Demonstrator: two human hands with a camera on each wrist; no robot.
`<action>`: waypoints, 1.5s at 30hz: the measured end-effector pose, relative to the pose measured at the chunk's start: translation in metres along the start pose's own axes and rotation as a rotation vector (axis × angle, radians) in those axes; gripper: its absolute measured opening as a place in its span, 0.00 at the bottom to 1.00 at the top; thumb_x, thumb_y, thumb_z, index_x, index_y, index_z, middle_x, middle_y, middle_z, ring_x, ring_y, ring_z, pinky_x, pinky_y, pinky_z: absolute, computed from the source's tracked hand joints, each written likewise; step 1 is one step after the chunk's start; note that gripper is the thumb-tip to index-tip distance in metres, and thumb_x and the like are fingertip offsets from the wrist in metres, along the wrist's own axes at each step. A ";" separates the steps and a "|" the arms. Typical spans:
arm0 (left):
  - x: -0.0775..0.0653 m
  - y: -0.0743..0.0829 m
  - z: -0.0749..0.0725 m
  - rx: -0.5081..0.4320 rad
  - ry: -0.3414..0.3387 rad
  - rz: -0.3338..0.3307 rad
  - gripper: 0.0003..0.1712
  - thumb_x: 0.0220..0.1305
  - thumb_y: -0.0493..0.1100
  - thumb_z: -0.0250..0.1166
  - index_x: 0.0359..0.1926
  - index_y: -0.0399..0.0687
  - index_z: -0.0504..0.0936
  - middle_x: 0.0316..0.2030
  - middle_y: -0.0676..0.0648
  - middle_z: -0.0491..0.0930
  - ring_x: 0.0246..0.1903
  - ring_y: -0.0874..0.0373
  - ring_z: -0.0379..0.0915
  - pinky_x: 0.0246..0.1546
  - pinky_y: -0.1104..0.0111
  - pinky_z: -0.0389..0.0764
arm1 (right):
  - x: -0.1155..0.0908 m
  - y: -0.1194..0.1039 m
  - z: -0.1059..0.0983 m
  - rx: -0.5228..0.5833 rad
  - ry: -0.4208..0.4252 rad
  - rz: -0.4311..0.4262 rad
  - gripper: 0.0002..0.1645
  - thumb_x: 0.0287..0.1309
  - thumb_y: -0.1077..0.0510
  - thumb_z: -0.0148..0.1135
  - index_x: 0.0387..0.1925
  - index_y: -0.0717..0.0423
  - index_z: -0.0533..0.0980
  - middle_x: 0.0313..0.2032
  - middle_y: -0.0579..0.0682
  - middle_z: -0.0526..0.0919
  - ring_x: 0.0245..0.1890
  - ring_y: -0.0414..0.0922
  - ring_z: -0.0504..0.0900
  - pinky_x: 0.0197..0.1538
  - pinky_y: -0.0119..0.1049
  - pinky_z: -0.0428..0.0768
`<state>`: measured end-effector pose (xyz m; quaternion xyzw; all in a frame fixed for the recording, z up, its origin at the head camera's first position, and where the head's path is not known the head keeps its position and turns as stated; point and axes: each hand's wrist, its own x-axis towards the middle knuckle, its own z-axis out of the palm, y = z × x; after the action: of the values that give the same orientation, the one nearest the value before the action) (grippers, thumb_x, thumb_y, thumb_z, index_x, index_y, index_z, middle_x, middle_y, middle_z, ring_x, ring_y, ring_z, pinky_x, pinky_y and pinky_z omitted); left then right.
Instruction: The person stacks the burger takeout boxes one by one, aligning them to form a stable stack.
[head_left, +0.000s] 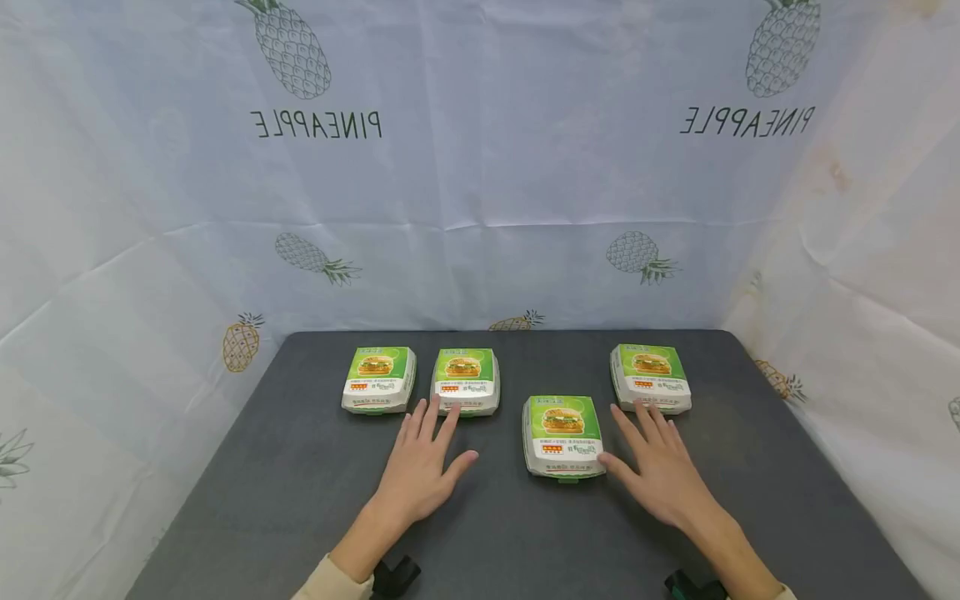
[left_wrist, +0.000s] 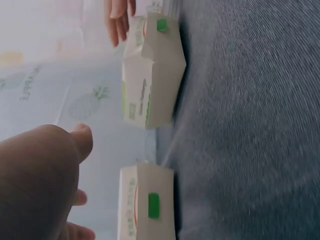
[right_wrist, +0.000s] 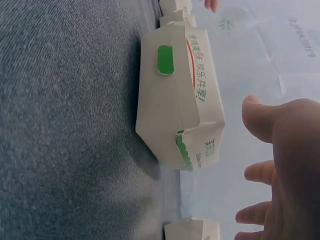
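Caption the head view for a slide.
Outstretched left hand and right hand near four burger boxes on a dark table, pineapple-print cloth behind.

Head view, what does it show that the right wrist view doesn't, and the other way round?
Only the head view shows the burger pictures on the lids and the left sleeve cuff.

Only the right wrist view shows the green scalloped trim on the right side of the front box.

Both show that box, the right hand, the left hand (just fingertips in the wrist view), the dark tabletop and the pale cloth behind.
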<state>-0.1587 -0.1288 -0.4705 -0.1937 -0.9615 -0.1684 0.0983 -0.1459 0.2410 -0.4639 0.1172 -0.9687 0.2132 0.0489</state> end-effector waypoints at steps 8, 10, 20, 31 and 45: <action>0.009 0.018 0.004 -0.125 -0.014 0.052 0.42 0.75 0.67 0.51 0.79 0.48 0.60 0.75 0.35 0.57 0.74 0.38 0.54 0.67 0.42 0.64 | 0.002 -0.006 -0.003 0.091 -0.038 0.006 0.47 0.71 0.32 0.53 0.80 0.48 0.54 0.77 0.67 0.50 0.75 0.70 0.50 0.64 0.74 0.59; 0.012 0.023 0.005 -0.171 -0.045 0.048 0.42 0.75 0.67 0.51 0.79 0.50 0.59 0.76 0.37 0.57 0.74 0.39 0.54 0.66 0.41 0.65 | 0.003 -0.006 -0.004 0.142 -0.057 0.017 0.46 0.72 0.32 0.53 0.80 0.48 0.54 0.77 0.67 0.50 0.74 0.71 0.52 0.60 0.76 0.61; 0.026 0.039 0.011 -0.406 -0.122 0.015 0.40 0.76 0.67 0.50 0.80 0.55 0.57 0.77 0.39 0.55 0.75 0.40 0.53 0.65 0.38 0.64 | 0.016 -0.002 0.001 0.339 -0.108 0.046 0.46 0.72 0.34 0.54 0.79 0.53 0.55 0.76 0.66 0.55 0.74 0.68 0.56 0.64 0.70 0.64; 0.047 0.044 0.027 -0.654 -0.199 0.020 0.38 0.77 0.59 0.56 0.79 0.47 0.59 0.72 0.38 0.61 0.68 0.40 0.64 0.63 0.44 0.70 | 0.028 0.004 0.005 0.478 -0.133 0.040 0.43 0.72 0.40 0.58 0.79 0.51 0.58 0.73 0.64 0.62 0.68 0.67 0.67 0.57 0.64 0.75; 0.063 0.053 0.044 -0.828 -0.309 -0.041 0.40 0.74 0.53 0.62 0.80 0.49 0.57 0.71 0.36 0.62 0.64 0.39 0.69 0.54 0.53 0.78 | 0.033 0.006 0.012 0.728 -0.244 0.066 0.42 0.72 0.47 0.61 0.79 0.53 0.56 0.75 0.65 0.58 0.70 0.67 0.65 0.54 0.46 0.81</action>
<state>-0.1997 -0.0452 -0.4801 -0.2205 -0.8202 -0.5102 -0.1357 -0.1798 0.2342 -0.4725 0.1202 -0.8317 0.5291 -0.1182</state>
